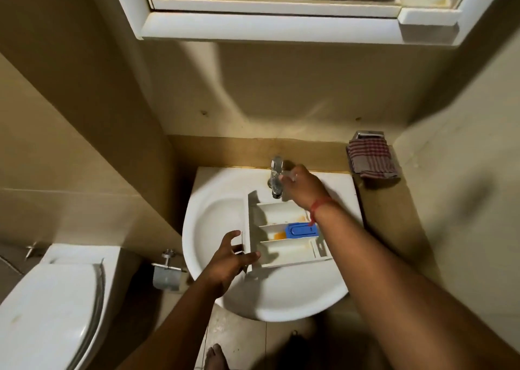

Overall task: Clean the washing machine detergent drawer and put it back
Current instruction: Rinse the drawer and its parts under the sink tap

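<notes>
The white detergent drawer (284,236) lies across the white washbasin (213,217), its three compartments facing up. Orange residue stains the middle compartment beside a blue insert (301,230). My left hand (232,260) grips the drawer's front panel at its left end, thumb on the inner side. My right hand (302,185) reaches over the drawer and holds the handle of the chrome tap (276,177) at the back of the basin. No water stream is visible.
A checked cloth (371,158) hangs on a holder on the right wall. A toilet (47,310) stands at the lower left, with a paper holder (166,274) between it and the basin. A mirror cabinet (281,17) hangs overhead. My bare foot (215,358) is on the floor.
</notes>
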